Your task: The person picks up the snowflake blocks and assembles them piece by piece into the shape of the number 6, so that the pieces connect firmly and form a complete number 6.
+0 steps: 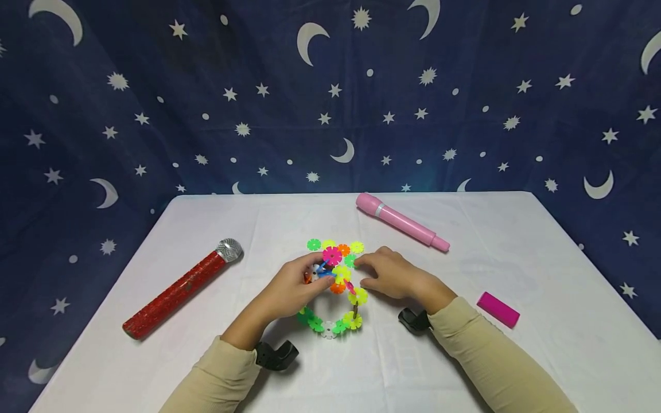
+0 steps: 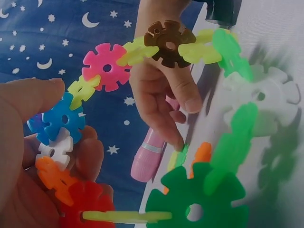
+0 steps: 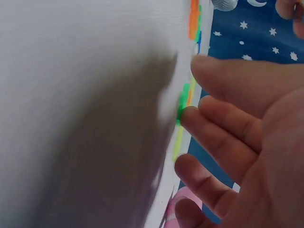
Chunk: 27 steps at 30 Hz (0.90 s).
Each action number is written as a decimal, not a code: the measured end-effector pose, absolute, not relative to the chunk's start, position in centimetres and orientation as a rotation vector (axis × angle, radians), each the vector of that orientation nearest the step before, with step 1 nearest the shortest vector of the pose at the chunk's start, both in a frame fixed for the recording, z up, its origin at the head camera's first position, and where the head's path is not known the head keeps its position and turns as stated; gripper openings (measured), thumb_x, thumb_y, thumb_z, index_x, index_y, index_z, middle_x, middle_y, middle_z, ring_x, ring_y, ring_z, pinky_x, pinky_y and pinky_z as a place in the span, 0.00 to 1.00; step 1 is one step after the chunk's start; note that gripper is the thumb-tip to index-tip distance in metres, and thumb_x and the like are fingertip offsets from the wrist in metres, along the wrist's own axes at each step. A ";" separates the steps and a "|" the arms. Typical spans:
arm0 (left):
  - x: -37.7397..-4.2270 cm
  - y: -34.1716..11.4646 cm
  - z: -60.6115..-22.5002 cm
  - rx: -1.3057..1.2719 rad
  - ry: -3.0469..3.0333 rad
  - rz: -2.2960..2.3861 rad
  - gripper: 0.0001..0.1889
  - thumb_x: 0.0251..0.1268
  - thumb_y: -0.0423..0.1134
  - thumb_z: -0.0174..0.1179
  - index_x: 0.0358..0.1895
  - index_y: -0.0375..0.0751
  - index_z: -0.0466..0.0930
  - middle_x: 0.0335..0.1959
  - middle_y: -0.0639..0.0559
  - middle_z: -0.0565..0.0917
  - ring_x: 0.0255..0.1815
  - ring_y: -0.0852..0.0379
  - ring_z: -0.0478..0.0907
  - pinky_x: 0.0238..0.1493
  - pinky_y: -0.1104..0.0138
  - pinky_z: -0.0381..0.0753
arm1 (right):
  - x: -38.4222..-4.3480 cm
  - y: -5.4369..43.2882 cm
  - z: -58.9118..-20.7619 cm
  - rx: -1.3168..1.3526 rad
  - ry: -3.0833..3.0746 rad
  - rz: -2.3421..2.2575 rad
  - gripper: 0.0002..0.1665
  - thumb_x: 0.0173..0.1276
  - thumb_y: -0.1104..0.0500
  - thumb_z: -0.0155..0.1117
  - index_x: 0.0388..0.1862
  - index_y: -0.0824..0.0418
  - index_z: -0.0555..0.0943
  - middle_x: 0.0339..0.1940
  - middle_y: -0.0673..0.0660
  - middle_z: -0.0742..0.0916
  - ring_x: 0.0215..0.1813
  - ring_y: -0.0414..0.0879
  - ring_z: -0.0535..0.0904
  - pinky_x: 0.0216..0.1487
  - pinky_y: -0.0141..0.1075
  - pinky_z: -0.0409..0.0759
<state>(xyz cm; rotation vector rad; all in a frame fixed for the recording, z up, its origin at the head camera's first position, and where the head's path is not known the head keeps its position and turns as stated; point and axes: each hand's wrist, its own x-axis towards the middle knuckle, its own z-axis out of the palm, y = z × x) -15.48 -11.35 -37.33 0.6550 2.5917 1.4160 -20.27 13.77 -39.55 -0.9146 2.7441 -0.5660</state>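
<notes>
Red microphone (image 1: 181, 291) on the white surface (image 1: 413, 378), left hand's grip (image 1: 294, 288) pinching a ring of flower-shaped pieces (image 1: 353, 320) mid-surface, green piece (image 1: 350, 261) beyond, right hand's grip (image 1: 395, 274) spread beside it, pink rod (image 1: 405, 223) behind, magenta block (image 1: 498, 310) far right.

The left hand (image 1: 291, 287) holds a ring (image 1: 357, 296) of bright discs; the right hand (image 1: 396, 276) reaches to a green disc (image 1: 350, 261) beyond. Around these 2 hands, a red mic (image 1: 175, 295), pink stick (image 1: 405, 222) and magenta block (image 1: 498, 310) lie on white cloth (image 1: 428, 367).
</notes>
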 end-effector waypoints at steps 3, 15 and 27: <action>-15.5 -11.4 -37.3 0.659 2.602 1.411 0.25 0.68 0.44 0.65 0.63 0.34 0.76 0.31 0.52 0.75 0.27 0.55 0.70 0.26 0.66 0.72 | -20.5 13.5 -39.5 -0.914 2.743 -0.583 0.26 0.68 0.55 0.68 0.63 0.62 0.79 0.58 0.56 0.83 0.59 0.56 0.73 0.64 0.51 0.70; -15.4 -11.4 -37.0 0.672 2.606 1.414 0.25 0.68 0.43 0.65 0.63 0.34 0.76 0.33 0.52 0.76 0.27 0.55 0.70 0.26 0.66 0.73 | -20.7 12.6 -39.3 -0.845 2.747 -0.567 0.18 0.67 0.61 0.68 0.55 0.60 0.84 0.51 0.54 0.85 0.55 0.53 0.74 0.60 0.50 0.71; -15.1 -11.0 -37.3 0.761 2.629 1.536 0.30 0.66 0.38 0.67 0.70 0.41 0.70 0.53 0.45 0.83 0.39 0.46 0.73 0.38 0.64 0.74 | -19.0 15.0 -38.7 -0.673 2.661 -1.147 0.14 0.68 0.62 0.68 0.51 0.61 0.80 0.29 0.49 0.80 0.32 0.45 0.78 0.35 0.36 0.74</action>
